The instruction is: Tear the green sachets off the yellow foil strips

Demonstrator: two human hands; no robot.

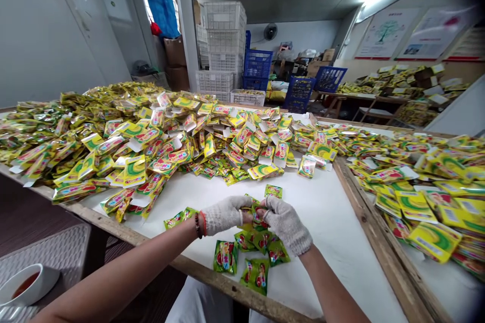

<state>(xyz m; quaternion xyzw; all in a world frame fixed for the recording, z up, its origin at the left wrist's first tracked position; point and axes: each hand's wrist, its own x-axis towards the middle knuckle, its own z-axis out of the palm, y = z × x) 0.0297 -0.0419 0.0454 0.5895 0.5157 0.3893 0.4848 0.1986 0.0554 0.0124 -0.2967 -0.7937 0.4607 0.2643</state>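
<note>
Both hands wear pale fingerless knit gloves and meet over the front of the white table. My left hand (227, 214) has its fingers closed on small green candy packets (257, 210), partly hidden by the fingers. From the other side my right hand (286, 222) pinches the same small bunch. Below the hands lie several loose green packets (225, 256), one of them near the table's front edge (255, 275). Another green packet (273, 191) rests just beyond the fingers, and a few more (178, 219) lie by my left wrist.
A large heap of yellow boxes (136, 169) and packets spreads across the left and back. To the right, past a wooden divider (373, 227), lie more flattened yellow boxes (432, 232). A white bowl (28, 282) with reddish liquid stands at lower left. Crates (225, 43) are stacked behind.
</note>
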